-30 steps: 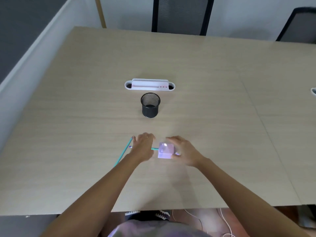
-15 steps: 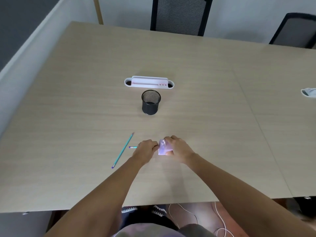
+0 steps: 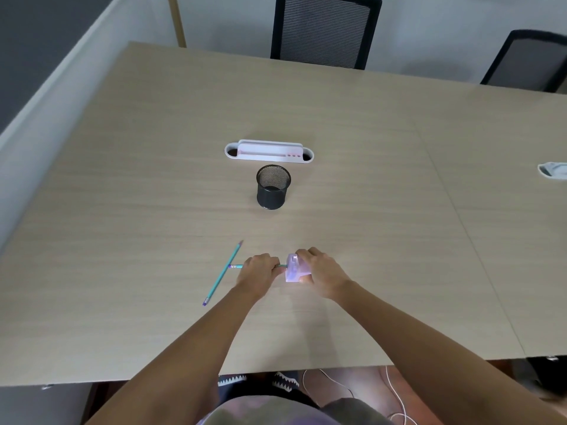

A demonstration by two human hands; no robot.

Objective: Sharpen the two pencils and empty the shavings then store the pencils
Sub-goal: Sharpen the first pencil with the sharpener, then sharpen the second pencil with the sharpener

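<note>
teal pencil (image 3: 235, 266) gripped by left hand (image 3: 257, 271), right hand (image 3: 319, 273) gripping sharpener (image 3: 293, 268), near table edge (image 3: 276, 368).

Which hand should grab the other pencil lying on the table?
Probably the left hand: the loose pencil lies just beside it, while the right hand holds the sharpener farther away.

We log 2 teal pencils w/ purple ends, one (image 3: 235, 266) level, tip in a translucent lilac sharpener (image 3: 293, 268) held off the table, the other pencil (image 3: 222, 273) flat on the table, diagonal, just left, plus a black mesh cup (image 3: 272, 188), upright, farther back, centre.
</note>
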